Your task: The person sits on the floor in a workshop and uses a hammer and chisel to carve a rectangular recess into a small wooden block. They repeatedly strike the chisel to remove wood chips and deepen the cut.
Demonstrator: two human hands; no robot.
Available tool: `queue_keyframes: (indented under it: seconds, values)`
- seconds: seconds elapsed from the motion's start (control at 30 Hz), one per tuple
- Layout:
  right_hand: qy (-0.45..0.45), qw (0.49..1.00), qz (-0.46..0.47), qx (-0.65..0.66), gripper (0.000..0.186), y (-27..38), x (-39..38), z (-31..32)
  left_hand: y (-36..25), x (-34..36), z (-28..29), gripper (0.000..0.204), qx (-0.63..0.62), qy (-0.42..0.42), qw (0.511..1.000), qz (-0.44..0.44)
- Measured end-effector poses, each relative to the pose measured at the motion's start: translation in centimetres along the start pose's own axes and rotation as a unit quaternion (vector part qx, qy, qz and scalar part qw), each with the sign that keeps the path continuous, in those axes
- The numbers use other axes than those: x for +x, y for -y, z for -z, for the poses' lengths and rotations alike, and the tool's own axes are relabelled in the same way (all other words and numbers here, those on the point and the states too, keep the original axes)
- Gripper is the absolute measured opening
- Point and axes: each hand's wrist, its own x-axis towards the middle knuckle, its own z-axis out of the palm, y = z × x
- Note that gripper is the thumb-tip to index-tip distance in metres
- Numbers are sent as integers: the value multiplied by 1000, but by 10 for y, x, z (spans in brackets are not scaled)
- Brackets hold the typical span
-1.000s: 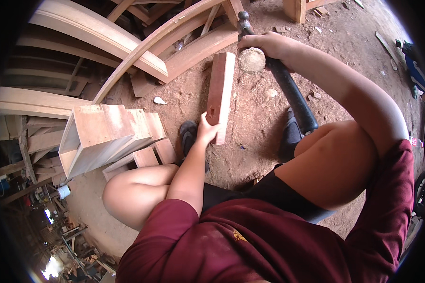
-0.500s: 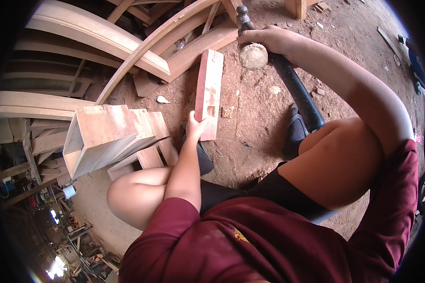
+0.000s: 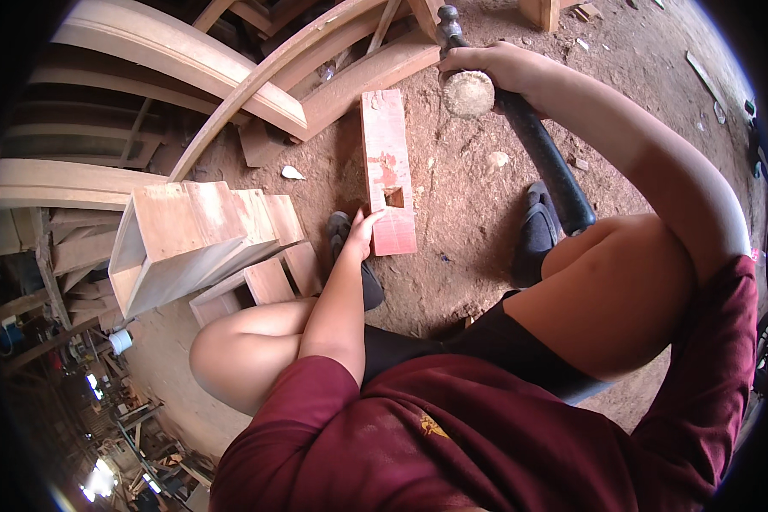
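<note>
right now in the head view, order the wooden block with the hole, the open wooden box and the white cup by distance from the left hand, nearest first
1. Wooden block with the hole: the left hand touches its near end, straight ahead on the dirt.
2. Open wooden box: off to the person's left, apart from that hand.
3. White cup: farthest, low at the left edge beyond the box.

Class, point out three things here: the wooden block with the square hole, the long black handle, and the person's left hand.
wooden block (image 3: 386, 141), head view, upper face above the hole
black handle (image 3: 548, 166), head view, mid-shaft
left hand (image 3: 363, 235), head view, back of hand
</note>
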Motion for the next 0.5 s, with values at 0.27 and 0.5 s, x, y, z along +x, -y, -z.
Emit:
queue_keyframes:
  seconds: [0.27, 0.5]
  values:
    - [40, 999, 10, 11, 40, -16, 15, 2, 17, -3, -39, 46, -55, 67, 996, 36]
    - [115, 992, 32, 32, 22, -27, 19, 6, 3, -16, -43, 62, 63, 48, 997, 22]
